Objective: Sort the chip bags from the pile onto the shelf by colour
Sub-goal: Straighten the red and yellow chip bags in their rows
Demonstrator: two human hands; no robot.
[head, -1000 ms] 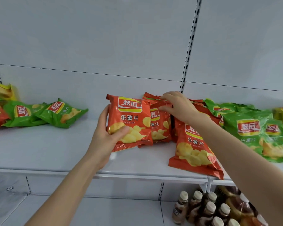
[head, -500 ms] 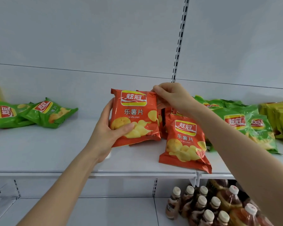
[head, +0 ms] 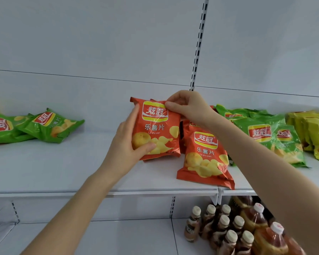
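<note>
**Red chip bag (head: 156, 129), held.** Upright, front to the camera, above the middle of the white shelf (head: 63, 172). Logo panel in yellow and red reads "炫冠"; beneath it "乐薯片" and, in small type, "Le shu pian". A potato and crisps are printed on the lower half. Whether its bottom edge rests on the shelf cannot be told.

**Hands.** The left hand (head: 125, 146) grips the bag's lower left side, thumb across the front, fingers behind. The right hand (head: 189, 105) pinches the top right corner between thumb and fingers.

**Second red bag (head: 205, 157).** Same logo and wording. It lies face up just right of the held bag, its lower end at the shelf's front edge. Further red bags (head: 182, 127) show behind it, mostly hidden.

**Green bags, left group (head: 50, 126).** Same logo, lying tilted at the shelf's left end, well apart from the red ones.

**Green bags, right group (head: 265, 133).** Same logo, overlapping, beyond the right forearm.

**Yellow bags (head: 313, 133).** Far right, print blurred.

**Lower shelf (head: 118, 236).** Bottles (head: 225, 227) of brown drink with pale caps, beside larger bottles (head: 265, 242) of amber drink; labels unreadable.
</note>
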